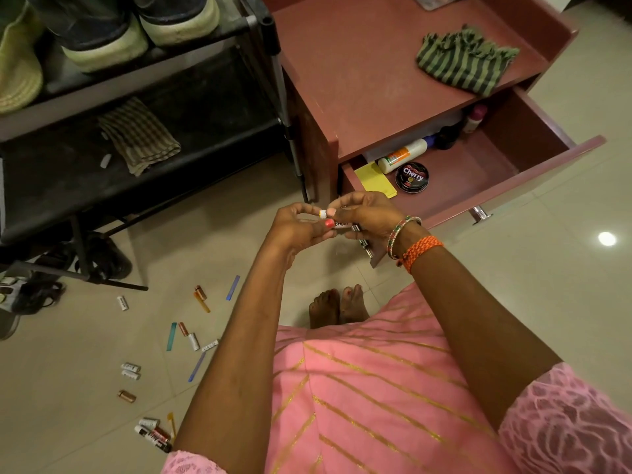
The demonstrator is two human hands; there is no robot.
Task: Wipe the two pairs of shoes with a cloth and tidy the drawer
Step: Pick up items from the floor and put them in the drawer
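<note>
My left hand (297,227) and my right hand (367,215) meet in front of the open drawer (533,176), and together they pinch a small white tube (323,213). My right hand also holds a few more small tubes against its palm. The drawer holds a round Cherry polish tin (412,177), a white bottle (403,155), a yellow card (374,181) and more bottles at the back. A green striped cloth (465,59) lies on the cabinet top (359,70). A pair of shoes (136,25) stands on the black rack's upper shelf.
The black shoe rack (154,138) stands left of the cabinet, with a folded striped cloth (138,136) on its lower shelf. Several small tubes and coloured strips (191,340) lie scattered on the tiled floor at the left. Sandals (44,289) lie under the rack. My feet (337,307) are below the drawer.
</note>
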